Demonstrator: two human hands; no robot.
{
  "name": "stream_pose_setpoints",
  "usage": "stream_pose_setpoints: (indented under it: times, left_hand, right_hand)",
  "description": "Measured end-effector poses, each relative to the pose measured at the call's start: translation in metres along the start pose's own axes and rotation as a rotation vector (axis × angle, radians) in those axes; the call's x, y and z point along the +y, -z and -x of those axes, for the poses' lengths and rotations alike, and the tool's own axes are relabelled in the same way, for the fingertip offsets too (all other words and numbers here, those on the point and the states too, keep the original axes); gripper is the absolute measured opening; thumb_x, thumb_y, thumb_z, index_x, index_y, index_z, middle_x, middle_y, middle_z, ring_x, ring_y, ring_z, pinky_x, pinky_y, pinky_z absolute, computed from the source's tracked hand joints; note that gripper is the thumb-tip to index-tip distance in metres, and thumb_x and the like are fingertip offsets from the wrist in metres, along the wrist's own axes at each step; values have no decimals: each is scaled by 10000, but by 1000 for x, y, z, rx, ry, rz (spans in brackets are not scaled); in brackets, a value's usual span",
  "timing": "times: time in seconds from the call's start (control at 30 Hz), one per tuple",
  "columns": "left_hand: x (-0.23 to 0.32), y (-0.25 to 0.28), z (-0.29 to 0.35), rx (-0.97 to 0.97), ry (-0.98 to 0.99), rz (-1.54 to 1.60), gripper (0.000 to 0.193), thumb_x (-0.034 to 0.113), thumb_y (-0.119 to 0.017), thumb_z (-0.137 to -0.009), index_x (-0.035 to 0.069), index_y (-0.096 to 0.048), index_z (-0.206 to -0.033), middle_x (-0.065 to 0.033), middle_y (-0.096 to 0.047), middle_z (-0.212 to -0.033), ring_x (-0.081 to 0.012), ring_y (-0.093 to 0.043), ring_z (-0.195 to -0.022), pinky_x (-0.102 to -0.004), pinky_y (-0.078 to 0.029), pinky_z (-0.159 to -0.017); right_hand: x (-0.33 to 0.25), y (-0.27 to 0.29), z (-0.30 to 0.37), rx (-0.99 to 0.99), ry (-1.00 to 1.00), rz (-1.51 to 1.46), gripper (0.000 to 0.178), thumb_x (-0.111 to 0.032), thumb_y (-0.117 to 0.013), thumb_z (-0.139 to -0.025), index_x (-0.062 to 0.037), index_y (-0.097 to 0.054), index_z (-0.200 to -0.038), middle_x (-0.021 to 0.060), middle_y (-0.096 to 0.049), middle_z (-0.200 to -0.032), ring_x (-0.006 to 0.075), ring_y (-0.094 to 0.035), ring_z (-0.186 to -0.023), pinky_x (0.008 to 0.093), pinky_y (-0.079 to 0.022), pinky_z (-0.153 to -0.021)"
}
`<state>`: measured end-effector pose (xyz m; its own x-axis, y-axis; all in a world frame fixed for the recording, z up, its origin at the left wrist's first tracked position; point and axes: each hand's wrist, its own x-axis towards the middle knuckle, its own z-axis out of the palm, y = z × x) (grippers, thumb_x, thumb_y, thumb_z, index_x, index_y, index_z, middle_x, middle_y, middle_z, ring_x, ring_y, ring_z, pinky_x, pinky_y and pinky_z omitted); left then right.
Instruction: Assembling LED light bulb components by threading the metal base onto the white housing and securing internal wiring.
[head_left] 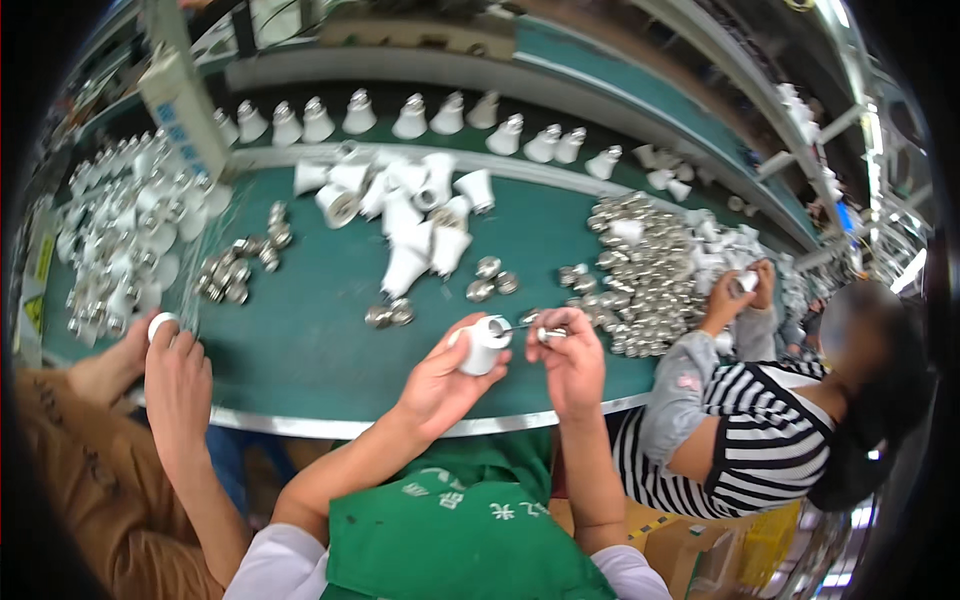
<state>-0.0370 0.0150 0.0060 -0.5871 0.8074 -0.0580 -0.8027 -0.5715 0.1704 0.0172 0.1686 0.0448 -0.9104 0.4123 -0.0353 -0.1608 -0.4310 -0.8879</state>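
My left hand (436,388) is closed around a white cone-shaped bulb housing (482,352), its open narrow end turned toward my right hand. Pinched between the fingertips of my right hand (576,366) is a small silvery screw cap (549,334), just to the right of the housing. A thin wire seems to stretch across the short gap between the two; its exact ends are too small to make out. Another loose metal cap (528,317) lies on the green worktable (330,300) right behind my right fingertips.
White housings (405,225) lie piled beyond my hands, with small cap clusters (490,280) nearer. A large heap of caps (640,280) spreads to the right. Capped bulbs (410,118) stand along the back belt. Co-workers' hands (180,385) (738,300) work on either side.
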Motion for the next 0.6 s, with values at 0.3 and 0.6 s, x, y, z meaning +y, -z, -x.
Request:
stream_pose_setpoints:
  times: [0.3,0.6]
  left_hand:
    - [-7,-14,21,32,-65,-171,403,180,-599,-830,113,-396,-1171,-119,-427,-1262,-244,-465,-1125,-418,-363,-985]
    - [-7,-2,28,53,-83,-552,393,156,-603,-821,81,-427,-1164,-121,-491,-1178,-215,-533,-1025,-343,-526,-767]
  right_hand:
    - [-10,-25,42,-84,262,550,280,-23,-678,-703,-1,-579,-964,13,-510,-761,66,-449,-660,189,-364,-571]
    - [-53,-12,51,162,748,548,56,23,-627,-716,-6,-607,-760,30,-538,-700,86,-456,-570,198,-319,-474]
